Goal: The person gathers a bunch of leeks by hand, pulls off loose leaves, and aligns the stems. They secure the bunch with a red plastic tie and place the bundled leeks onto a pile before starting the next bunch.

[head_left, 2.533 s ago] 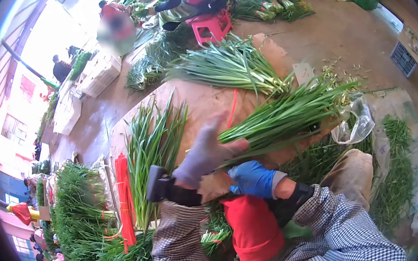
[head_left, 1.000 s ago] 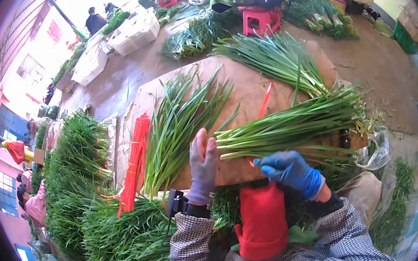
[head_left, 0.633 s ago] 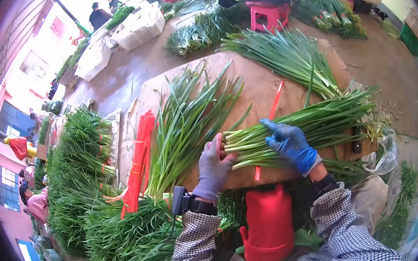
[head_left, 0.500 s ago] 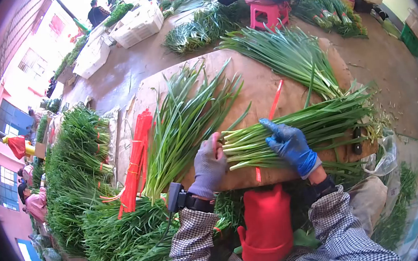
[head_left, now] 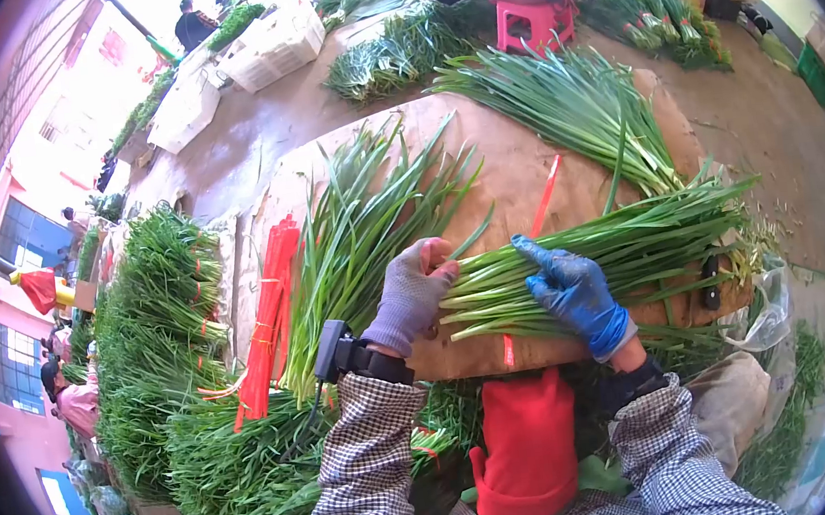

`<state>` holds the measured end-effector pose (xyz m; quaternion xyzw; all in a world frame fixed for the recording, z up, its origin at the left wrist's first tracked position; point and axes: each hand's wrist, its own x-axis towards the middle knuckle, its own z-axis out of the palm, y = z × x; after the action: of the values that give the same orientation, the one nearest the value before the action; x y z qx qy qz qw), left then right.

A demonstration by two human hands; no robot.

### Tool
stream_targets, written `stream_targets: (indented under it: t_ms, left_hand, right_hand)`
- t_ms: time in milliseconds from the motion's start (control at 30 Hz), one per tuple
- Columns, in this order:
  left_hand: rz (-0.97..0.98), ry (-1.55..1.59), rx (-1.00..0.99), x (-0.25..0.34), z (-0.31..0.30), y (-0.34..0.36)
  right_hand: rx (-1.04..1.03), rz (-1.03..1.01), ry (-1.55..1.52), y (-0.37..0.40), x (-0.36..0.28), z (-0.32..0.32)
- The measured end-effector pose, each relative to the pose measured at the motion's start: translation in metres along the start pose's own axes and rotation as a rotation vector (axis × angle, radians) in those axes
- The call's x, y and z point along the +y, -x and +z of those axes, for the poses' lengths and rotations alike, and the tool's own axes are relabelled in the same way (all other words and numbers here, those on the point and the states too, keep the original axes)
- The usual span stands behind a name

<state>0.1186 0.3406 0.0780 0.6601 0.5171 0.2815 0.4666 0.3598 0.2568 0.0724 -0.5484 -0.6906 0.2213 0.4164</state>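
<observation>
A bunch of garlic chives (head_left: 663, 223) lies across the wooden board, its pale stem ends toward the left. My right hand (head_left: 577, 293), in a blue glove, is closed over the stems from above. My left hand (head_left: 412, 295), in a grey-purple glove with bare fingertips, is beside the cut ends. Its thumb and finger are bent together; whether a stalk is between them is hidden. Beneath the bunch runs a red strip (head_left: 547, 195), showing on both sides. Loose chives (head_left: 351, 234) spread left of my left hand, next to a bundle of red strips (head_left: 273, 306).
More chives (head_left: 567, 109) lie on the far side of the board (head_left: 419, 118). A dark-handled tool (head_left: 710, 283) rests at the right edge. Tied chives (head_left: 160, 312) are heaped at left. A pink stool (head_left: 534, 19) and white crates (head_left: 271, 48) stand beyond; a person (head_left: 79, 399) is far left.
My left hand has shifted slightly up and right at the stem ends, its fingers now bent closer together. My right hand stays on the bunch.
</observation>
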Motion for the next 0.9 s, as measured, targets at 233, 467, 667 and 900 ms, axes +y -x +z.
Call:
stream_targets:
  t_ms: [233, 467, 667, 900]
  left_hand:
    - [0.068, 0.025, 0.046, 0.007, -0.004, 0.006]
    - [0.011, -0.003, 0.148, 0.009, -0.036, 0.032]
    - [0.348, -0.357, 0.229, 0.021, 0.003, 0.072]
    - [0.321, -0.577, 0.263, 0.006, 0.030, 0.087]
  right_hand:
    - [-0.007, 0.039, 0.015, 0.000, -0.004, -0.004]
    - [0.008, 0.005, -0.003, 0.001, -0.004, -0.003]
    - [0.044, -0.020, 0.001, 0.002, -0.005, 0.000]
    - [0.004, 0.020, 0.027, 0.005, -0.008, -0.002]
